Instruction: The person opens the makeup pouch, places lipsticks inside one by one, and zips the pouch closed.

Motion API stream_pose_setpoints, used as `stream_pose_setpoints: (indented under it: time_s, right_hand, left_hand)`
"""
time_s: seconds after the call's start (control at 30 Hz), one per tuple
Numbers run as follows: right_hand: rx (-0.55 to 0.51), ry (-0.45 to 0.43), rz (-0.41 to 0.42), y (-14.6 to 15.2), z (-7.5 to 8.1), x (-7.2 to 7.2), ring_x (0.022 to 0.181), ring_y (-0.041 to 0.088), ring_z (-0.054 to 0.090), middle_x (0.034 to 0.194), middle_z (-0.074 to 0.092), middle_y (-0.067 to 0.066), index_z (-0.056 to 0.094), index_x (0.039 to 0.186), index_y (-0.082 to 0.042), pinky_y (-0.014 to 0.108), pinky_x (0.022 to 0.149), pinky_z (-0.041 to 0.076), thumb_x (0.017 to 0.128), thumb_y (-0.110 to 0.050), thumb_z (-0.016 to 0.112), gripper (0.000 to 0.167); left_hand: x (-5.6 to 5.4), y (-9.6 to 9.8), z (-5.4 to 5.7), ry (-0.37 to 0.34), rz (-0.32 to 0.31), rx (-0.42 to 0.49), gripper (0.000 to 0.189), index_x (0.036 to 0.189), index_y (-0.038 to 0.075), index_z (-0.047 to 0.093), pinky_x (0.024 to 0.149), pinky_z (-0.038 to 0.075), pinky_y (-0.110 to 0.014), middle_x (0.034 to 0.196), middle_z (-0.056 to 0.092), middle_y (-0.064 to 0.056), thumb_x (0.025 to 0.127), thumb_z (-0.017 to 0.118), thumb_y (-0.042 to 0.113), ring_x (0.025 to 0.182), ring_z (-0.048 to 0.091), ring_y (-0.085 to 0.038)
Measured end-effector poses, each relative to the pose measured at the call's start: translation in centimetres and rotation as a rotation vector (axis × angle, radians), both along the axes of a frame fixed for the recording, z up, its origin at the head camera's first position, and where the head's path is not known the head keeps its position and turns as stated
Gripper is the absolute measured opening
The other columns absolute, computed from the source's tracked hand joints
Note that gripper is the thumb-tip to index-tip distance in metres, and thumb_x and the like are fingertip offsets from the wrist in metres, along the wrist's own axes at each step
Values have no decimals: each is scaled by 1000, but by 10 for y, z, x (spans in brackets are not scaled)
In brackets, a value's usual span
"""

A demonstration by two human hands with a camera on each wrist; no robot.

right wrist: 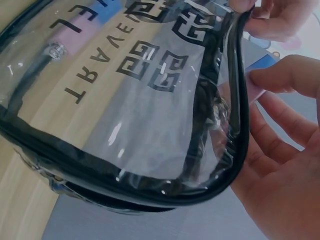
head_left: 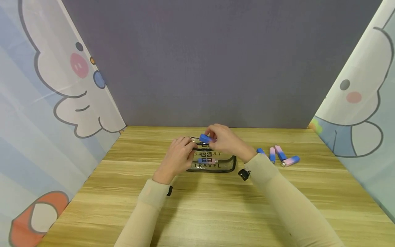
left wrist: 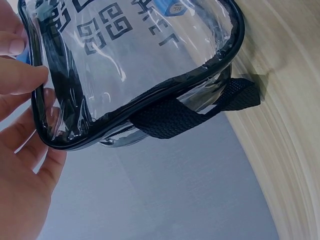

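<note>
Bag of clear plastic with black trim and dark printed lettering reading TRAVEL (head_left: 207, 155) is at the centre of the frame, on a pale wood-grain counter (head_left: 197, 219). The person's left grip (head_left: 180, 153) is closed on the bag's upper edge at its left side: in the left wrist view the fingers lie on both sides of the trimmed rim, with only thin plastic between them. That hold seems meant to steady the limp bag and keep its edge raised, since such soft plastic would probably sag if left alone.

The right grip (head_left: 224, 138) pinches a small rectangular blue-and-pink piece (head_left: 205, 138), thumb and fingers parted by no more than its thickness. Its blue end points left, just above the bag's upper edge; taking it near one end presumably leaves the other free of the fingers. Whether any of it is past the bag's edge, I cannot tell.

A matching blue-and-pink piece inside the bag (head_left: 206, 160) lies lengthwise, seen through the clear front behind the lettering. At right of centre, a loose group of four similar pieces with metal rings (head_left: 280, 153) lies on the counter, near the right forearm, likely placed there for easy reach.
</note>
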State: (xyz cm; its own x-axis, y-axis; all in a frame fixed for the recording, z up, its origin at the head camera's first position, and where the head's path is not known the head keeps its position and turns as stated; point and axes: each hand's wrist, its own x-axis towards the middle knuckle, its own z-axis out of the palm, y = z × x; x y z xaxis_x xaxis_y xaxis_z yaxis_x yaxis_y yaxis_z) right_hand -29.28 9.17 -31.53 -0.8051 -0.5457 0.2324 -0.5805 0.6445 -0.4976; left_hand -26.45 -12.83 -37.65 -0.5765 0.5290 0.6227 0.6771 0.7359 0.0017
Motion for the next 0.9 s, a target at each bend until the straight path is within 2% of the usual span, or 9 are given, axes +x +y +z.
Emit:
stream_pose_setpoints:
  time_s: [0.37,0.9]
  right_hand:
    - [36,-4,-5,-4,-6,-3,78,20,53,93,58,5,68,114,-7,37,70,45,89,-6,68,25]
    - [147,-24,-5,-10,-2,-5,80,22,53,93,58,6,67,115,-6,37,70,46,90,-5,66,25]
  left_hand:
    - [2,1,1,1,2,4,10,95,10,72,78,47,-39,97,66,-3,89,72,2,95,60,-24]
    - [2,0,1,0,-3,3,11,94,10,71,75,46,-38,96,64,-3,90,70,0,91,58,-24]
